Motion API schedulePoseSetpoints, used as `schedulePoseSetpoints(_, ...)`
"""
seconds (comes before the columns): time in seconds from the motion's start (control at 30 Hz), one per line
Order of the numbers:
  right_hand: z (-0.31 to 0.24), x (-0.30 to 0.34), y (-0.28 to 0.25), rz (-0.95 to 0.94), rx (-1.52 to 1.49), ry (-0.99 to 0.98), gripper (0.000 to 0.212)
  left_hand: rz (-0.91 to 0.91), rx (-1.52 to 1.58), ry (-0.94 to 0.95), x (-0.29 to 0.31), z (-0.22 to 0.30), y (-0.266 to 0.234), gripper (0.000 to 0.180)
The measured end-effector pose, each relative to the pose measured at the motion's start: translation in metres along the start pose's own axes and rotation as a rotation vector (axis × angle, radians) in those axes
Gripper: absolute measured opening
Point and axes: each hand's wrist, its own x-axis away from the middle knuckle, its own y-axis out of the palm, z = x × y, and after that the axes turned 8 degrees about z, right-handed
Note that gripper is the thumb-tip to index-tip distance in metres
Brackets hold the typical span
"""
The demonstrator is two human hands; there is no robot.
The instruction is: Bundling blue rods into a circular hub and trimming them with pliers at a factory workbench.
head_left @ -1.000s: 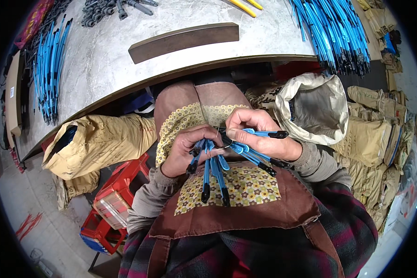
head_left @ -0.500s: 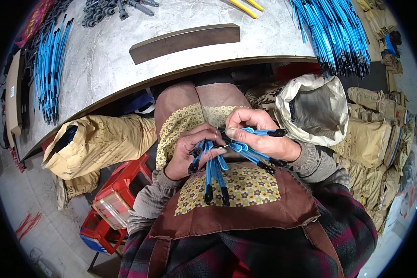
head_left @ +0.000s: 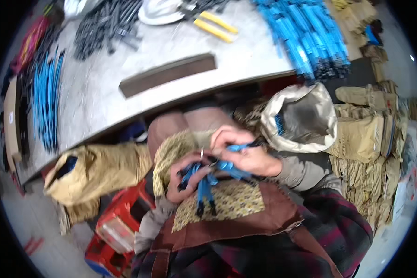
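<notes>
Over my lap, both hands work close together on a bunch of slim blue strips with black ends (head_left: pixel 205 191). My left hand (head_left: pixel 183 178) is closed around the bunch, with strips showing between its fingers. A thin metal wire ring (head_left: pixel 202 154) shows in part where the strips meet; motion blur hides how they join it. My right hand (head_left: pixel 250 157) pinches a single blue strip (head_left: pixel 238 148) with thumb and fingers, while other strips fan out just below it. Beneath the hands lies a brown apron with a flowered panel (head_left: pixel 236 204).
Ahead, the grey table (head_left: pixel 97 102) carries a dark flat bar (head_left: pixel 169 74), yellow-handled pliers (head_left: pixel 215 27), dark grey parts (head_left: pixel 109 28) and blue strip piles (head_left: pixel 306 37). An open pale sack (head_left: pixel 326 139) stands right, a brown paper sack (head_left: pixel 106 169) left, above a red stool (head_left: pixel 125 217).
My view has tilted up, bringing more of the table in and blurring the picture. Both hands stay at the bunch of strips, with their grips much the same.
</notes>
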Motion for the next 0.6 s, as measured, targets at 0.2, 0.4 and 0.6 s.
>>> schedulePoseSetpoints(0.2,0.021,0.008,0.009,-0.005,-0.109,-0.017,0.012,0.001,0.017,0.080,0.004,-0.013,-0.003,0.013)
schedulePoseSetpoints(0.4,0.041,0.018,0.001,0.073,-0.033,-0.010,0.014,-0.279,0.017,0.148,-0.008,-0.043,-0.015,0.021)
schedulePoseSetpoints(0.6,0.035,0.029,-0.010,-0.072,-0.132,0.052,0.011,-0.258,0.109,0.132,0.006,-0.047,-0.006,0.027)
